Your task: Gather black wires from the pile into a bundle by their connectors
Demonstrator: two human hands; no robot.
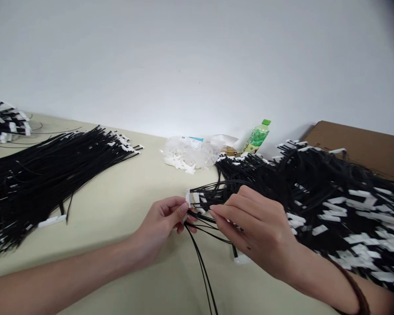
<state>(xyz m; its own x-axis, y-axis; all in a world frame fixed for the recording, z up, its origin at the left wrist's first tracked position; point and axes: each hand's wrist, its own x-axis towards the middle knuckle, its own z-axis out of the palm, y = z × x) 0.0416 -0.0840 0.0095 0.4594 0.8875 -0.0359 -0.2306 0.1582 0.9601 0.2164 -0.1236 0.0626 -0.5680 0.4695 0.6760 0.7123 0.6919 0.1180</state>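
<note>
No text is sharp enough to read from here, neither on the green bottle (256, 138) at one o'clock nor the bag's label (192, 142) near twelve.

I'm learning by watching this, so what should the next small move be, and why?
Perhaps the right hand should gather the stray black wires: the left hand is pinching a white connector, and those wires curve off toward the near side while others run rightward.
</note>
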